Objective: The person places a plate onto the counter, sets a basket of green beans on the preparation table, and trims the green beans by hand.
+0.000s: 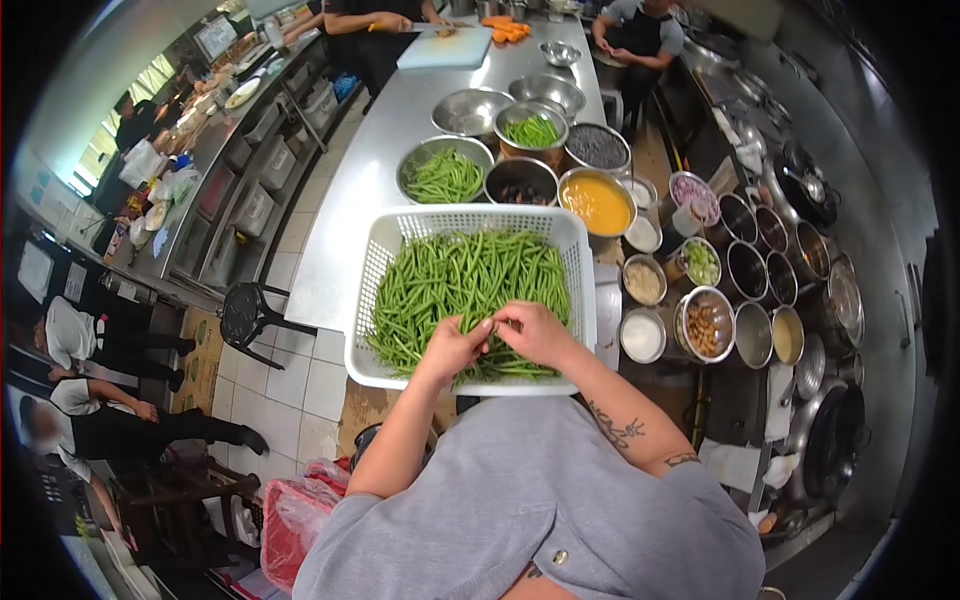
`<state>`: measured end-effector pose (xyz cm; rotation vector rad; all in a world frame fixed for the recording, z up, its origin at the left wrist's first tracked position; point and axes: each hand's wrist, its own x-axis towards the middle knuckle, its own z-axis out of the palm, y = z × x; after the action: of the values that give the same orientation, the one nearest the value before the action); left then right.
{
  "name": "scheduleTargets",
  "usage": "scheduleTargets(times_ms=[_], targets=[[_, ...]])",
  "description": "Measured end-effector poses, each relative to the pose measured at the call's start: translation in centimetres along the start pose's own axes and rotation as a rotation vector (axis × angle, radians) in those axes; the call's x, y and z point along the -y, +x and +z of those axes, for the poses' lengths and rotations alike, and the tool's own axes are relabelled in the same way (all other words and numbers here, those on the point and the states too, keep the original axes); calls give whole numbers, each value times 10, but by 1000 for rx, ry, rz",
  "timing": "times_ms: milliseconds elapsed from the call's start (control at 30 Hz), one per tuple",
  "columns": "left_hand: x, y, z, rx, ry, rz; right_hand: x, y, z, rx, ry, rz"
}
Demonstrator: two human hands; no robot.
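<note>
A white perforated plastic basket [356, 320] full of long green beans [460, 270] sits at the near end of the steel table, right in front of me. Over the front part of the bean pile, my left hand [455, 348] is closed in a pinch. My right hand [532, 332] pinches close beside it, the fingertips of both hands almost meeting. Between them they appear to grip a green bean, mostly hidden by the fingers. Just beyond the basket stands a metal bowl with shorter bean pieces [443, 177].
The steel table [335, 235] carries several metal bowls, one with yellow liquid [597, 203]. Ingredient containers [705, 325] line the right side, near woks [835, 440]. A black stool [250, 312] and a red bin [295, 520] stand left. Other people work at the far end and left.
</note>
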<state>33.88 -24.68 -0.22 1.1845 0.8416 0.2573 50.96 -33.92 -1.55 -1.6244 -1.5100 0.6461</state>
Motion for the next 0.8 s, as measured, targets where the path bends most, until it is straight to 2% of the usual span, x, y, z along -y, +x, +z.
scheduleTargets(times_ms=[167,233,300,367,467,500,567,667,733,800], targets=[[0,-2,-6,-74,-19,76,18,2,-2,65,7,-18],[3,-2,-8,-83,-14,94,1,5,3,64,-95,-170],[11,4,-18,-40,175,21,1,6,1,140,-218,-179],[0,-6,-13,-59,172,-2,4,6,2,183,-304,-169],[1,-3,-12,-49,52,105,-3,10,2,248,-164,-200],[3,-1,-12,-39,20,133,0,11,1,206,-188,-179],[6,6,-15,-45,147,118,5,11,1,122,-228,-127],[-9,-3,-8,-105,346,101,11,22,13,-84,-310,62],[1,9,-8,-78,217,155,3,32,18,-165,-324,263],[2,10,-4,-36,47,129,-9,44,15,-302,-351,75]])
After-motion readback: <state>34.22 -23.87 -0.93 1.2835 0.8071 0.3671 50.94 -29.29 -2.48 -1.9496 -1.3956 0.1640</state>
